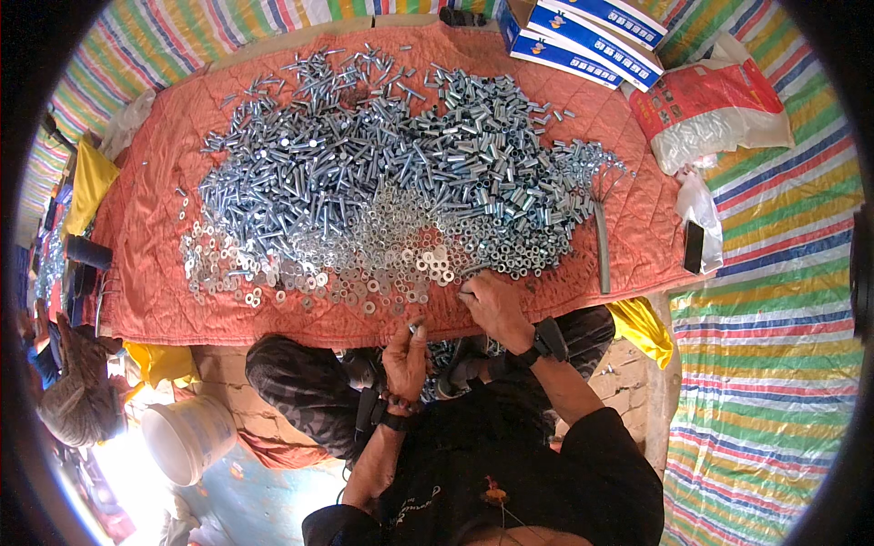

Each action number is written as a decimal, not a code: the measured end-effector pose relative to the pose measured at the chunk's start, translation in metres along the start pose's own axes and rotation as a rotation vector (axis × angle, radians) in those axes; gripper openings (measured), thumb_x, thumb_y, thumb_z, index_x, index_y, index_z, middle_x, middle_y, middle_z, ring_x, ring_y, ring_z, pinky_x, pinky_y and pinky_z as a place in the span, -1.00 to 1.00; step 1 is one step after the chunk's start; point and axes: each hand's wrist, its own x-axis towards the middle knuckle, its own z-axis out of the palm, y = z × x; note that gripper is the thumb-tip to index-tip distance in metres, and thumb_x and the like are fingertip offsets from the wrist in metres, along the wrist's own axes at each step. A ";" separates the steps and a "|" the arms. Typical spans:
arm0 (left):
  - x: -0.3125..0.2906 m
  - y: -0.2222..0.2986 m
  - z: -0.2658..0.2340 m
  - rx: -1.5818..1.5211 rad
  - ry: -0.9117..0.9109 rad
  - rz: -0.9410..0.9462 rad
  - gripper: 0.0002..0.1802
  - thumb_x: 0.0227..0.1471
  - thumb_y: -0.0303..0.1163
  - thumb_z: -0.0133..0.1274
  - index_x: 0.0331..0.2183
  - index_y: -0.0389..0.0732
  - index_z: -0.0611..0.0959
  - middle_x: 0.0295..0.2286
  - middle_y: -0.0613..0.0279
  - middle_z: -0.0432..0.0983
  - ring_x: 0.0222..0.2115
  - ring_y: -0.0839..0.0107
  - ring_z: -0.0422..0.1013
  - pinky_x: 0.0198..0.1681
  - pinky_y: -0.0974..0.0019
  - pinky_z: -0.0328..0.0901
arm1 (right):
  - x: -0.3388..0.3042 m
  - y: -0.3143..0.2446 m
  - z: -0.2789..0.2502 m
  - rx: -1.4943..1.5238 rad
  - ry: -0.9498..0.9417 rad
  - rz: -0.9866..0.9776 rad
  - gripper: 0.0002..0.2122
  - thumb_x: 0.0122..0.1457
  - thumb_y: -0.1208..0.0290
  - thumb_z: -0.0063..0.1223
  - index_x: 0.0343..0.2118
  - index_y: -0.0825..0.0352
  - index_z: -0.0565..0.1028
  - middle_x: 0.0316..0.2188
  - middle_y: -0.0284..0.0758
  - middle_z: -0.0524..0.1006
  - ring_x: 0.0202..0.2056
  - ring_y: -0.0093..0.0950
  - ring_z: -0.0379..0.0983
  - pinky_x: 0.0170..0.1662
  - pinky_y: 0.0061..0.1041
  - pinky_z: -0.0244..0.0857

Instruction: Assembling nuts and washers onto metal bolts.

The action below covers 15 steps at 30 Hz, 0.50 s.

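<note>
A big heap of silver bolts, sleeves and nuts [391, 173] covers an orange-red quilted cloth [146, 218]. Flat washers [273, 282] lie spread along its near edge. My left hand [406, 357] is raised over my lap, its fingertips pinched on a small metal bolt [416, 324]. My right hand [492, 305] rests palm down at the cloth's near edge, fingers reaching into the nuts and washers; whether they grip anything I cannot tell. A black watch sits on my right wrist, a bead bracelet on my left.
Blue and white cartons [592, 36] stand at the far right. A red and white sack [710, 114] lies beside them. A grey tube [602, 250] and a dark phone [694, 247] lie at the right. A white bucket [187, 437] stands lower left. Striped tarp [774, 346] surrounds everything.
</note>
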 end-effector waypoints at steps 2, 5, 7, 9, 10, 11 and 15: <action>-0.001 -0.001 0.000 0.014 0.009 0.005 -0.68 0.28 -0.30 0.05 0.01 -0.21 0.60 -0.62 0.51 0.36 -0.66 0.73 0.25 -0.62 0.54 0.18 | 0.002 -0.006 -0.001 0.101 -0.008 -0.012 -0.87 0.13 0.43 0.17 -0.35 0.38 0.53 -0.40 -0.14 0.55 -0.34 -0.11 0.52 -0.27 -0.19 0.38; -0.002 -0.002 -0.002 0.025 0.017 -0.001 -0.69 0.26 -0.33 0.07 -0.01 -0.22 0.61 -0.61 0.51 0.37 -0.66 0.73 0.24 -0.61 0.54 0.17 | 0.009 -0.018 0.000 0.327 -0.108 0.059 -0.88 0.13 0.45 0.16 -0.32 0.38 0.54 -0.39 -0.13 0.59 -0.33 -0.16 0.55 -0.24 -0.24 0.41; -0.003 0.000 -0.003 0.032 0.013 -0.006 -0.70 0.25 -0.36 0.09 -0.02 -0.24 0.62 -0.60 0.51 0.38 -0.65 0.73 0.23 -0.60 0.54 0.16 | 0.011 -0.019 0.007 0.299 -0.091 0.027 -0.86 0.15 0.44 0.15 -0.27 0.38 0.56 -0.36 -0.14 0.61 -0.34 -0.22 0.58 -0.27 -0.32 0.41; -0.001 -0.008 -0.008 0.070 0.043 0.050 -0.71 0.24 -0.37 0.10 -0.03 -0.26 0.62 -0.59 0.49 0.40 -0.63 0.72 0.23 -0.58 0.53 0.16 | 0.014 -0.021 0.012 0.293 -0.093 -0.001 -0.84 0.16 0.44 0.15 -0.23 0.38 0.57 -0.35 -0.15 0.62 -0.34 -0.24 0.59 -0.27 -0.35 0.41; -0.001 -0.011 -0.010 0.089 0.058 0.077 -0.71 0.24 -0.37 0.10 -0.04 -0.26 0.63 -0.58 0.49 0.41 -0.61 0.72 0.22 -0.57 0.53 0.16 | 0.015 -0.021 0.013 0.301 -0.101 -0.006 -0.83 0.16 0.44 0.15 -0.22 0.37 0.58 -0.35 -0.14 0.62 -0.33 -0.23 0.59 -0.26 -0.34 0.42; -0.001 -0.008 -0.010 0.102 0.054 0.055 -0.71 0.24 -0.37 0.10 -0.04 -0.27 0.63 -0.57 0.48 0.42 -0.60 0.72 0.23 -0.57 0.52 0.17 | 0.015 -0.020 0.015 0.307 -0.109 -0.007 -0.82 0.16 0.45 0.16 -0.20 0.37 0.58 -0.34 -0.14 0.62 -0.32 -0.22 0.59 -0.26 -0.33 0.42; -0.001 -0.009 -0.012 0.124 0.047 0.032 -0.71 0.23 -0.37 0.11 -0.04 -0.27 0.63 -0.55 0.46 0.44 -0.57 0.70 0.25 -0.54 0.49 0.19 | 0.019 -0.028 0.025 0.234 -0.089 -0.175 -0.82 0.14 0.49 0.15 -0.19 0.37 0.57 -0.32 -0.10 0.61 -0.30 -0.13 0.56 -0.24 -0.27 0.42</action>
